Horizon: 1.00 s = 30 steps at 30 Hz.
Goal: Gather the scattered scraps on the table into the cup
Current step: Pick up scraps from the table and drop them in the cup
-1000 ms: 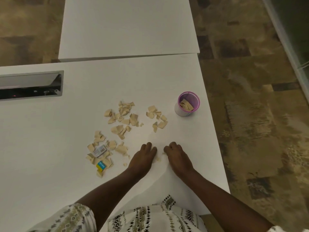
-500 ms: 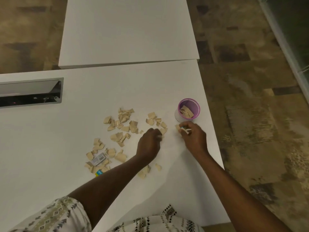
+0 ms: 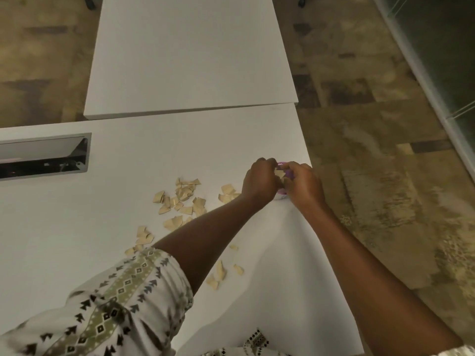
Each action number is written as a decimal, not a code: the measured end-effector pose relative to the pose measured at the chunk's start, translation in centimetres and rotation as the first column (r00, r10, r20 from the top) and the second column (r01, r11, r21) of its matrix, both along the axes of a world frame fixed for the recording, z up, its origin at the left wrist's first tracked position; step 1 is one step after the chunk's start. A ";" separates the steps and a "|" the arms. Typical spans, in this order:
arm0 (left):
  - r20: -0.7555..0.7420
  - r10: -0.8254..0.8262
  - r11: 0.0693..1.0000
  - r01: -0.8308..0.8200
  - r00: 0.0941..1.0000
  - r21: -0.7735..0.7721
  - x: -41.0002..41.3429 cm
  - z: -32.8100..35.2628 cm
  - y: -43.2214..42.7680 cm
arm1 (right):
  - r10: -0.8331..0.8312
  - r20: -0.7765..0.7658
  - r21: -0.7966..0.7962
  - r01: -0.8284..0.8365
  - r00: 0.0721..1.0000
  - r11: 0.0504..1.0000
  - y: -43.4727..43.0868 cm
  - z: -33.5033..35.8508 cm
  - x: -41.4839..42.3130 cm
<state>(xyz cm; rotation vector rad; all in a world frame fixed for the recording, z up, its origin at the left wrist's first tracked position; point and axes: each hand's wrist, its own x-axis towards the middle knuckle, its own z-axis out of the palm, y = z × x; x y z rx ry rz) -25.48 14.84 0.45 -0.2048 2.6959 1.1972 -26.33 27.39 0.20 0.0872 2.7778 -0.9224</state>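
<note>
The purple-rimmed cup (image 3: 280, 195) stands near the table's right edge, mostly hidden by both hands. My left hand (image 3: 259, 181) and my right hand (image 3: 302, 183) meet over its mouth with curled fingers. Tan scraps (image 3: 279, 173) show between the fingertips above the cup. Several loose tan scraps (image 3: 183, 195) lie scattered on the white table (image 3: 102, 227) to the left of the cup, and a few more scraps (image 3: 218, 274) lie nearer me, beside my left forearm.
A recessed metal cable tray (image 3: 43, 156) is set into the table at the far left. A second white table (image 3: 190, 55) butts against the far side. The table's right edge drops to patterned carpet (image 3: 385, 176) just past the cup.
Both hands moved from the scrap pile up to the cup, carrying scraps, and now meet over its mouth. The view has shifted closer.
</note>
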 end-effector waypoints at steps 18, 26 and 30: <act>0.077 0.078 0.991 -0.069 0.994 -0.111 17.8 -3.7 -10.9 | 0.255 0.094 -0.004 -0.255 0.963 0.967 -4.4 -2.4 13.1; 0.105 0.216 0.926 -0.170 0.971 -0.336 29.1 -5.6 -17.4 | 0.377 0.381 0.183 -0.469 0.844 0.864 -7.7 -5.7 19.7; 0.219 0.330 0.897 -0.232 0.918 -0.377 33.3 -6.6 -18.5 | 0.431 0.374 0.233 -0.533 0.821 0.814 -9.6 -6.7 21.7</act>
